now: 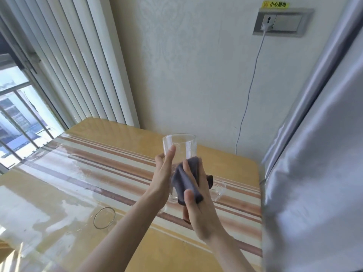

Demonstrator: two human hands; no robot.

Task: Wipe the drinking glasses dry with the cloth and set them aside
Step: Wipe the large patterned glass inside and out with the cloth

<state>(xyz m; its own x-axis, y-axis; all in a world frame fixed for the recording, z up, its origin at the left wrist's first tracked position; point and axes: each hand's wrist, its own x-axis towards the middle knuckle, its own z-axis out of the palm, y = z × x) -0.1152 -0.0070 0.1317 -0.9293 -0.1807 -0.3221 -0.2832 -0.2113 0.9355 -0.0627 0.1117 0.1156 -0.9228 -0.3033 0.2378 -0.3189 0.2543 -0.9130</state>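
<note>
Tabletop (pixel 64 173) is showing yellowish wood under a clear sheet, with a runner (pixel 117 169) of brown, orange and cream stripes lying across it; window glare is washing out the left part. Wall (pixel 186 75) behind is carrying pale embossed paper. White vertical slats (pixel 82 61) are standing at the left beside a barred window (pixel 17 114). A grey socket plate (pixel 282 22) is sitting high on the wall, a white plug and cord (pixel 253 75) hanging down from it; the yellow sticker (pixel 273 4) above is reading "小心触电". A grey appliance panel (pixel 318 154) is filling the right side.

Left hand (pixel 163 173) is holding a clear glass (pixel 181 149) above the tabletop, grip closed around its side. Right hand (pixel 198 199) is pressing a grey cloth (pixel 186 179) against the glass's lower part, grip closed on the cloth. Second glass (pixel 104 217) is standing near left. Another glass piece (pixel 217 190) is sitting just right of the hands, partly hidden.
</note>
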